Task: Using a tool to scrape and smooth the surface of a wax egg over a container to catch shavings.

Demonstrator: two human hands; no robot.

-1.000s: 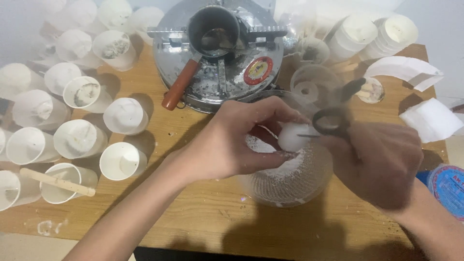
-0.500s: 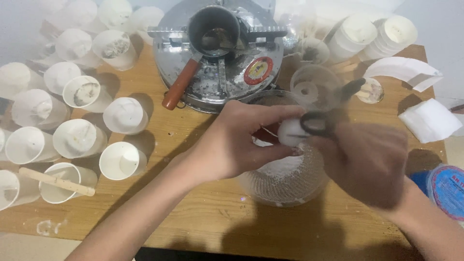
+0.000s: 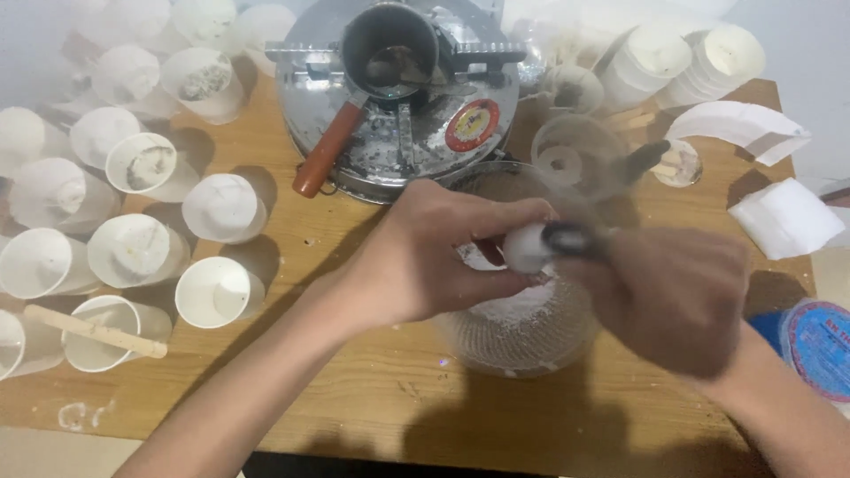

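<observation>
Shifted lower and leftward since a second ago, right hand [image 3: 677, 296] blurred, fingers wrapped round dark scissors [image 3: 575, 239] against a small white lump [image 3: 524, 248], pinched by left hand [image 3: 425, 257] fingers above a ribbed clear cup [image 3: 522, 332] catching white powder on the worktop [image 3: 292, 398].

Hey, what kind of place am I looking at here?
Probably a small home craft or workshop bench, perhaps for wax or candle making: a wooden table crowded with white paper cups, a metal melting pot, and a clear container of white powder.
</observation>
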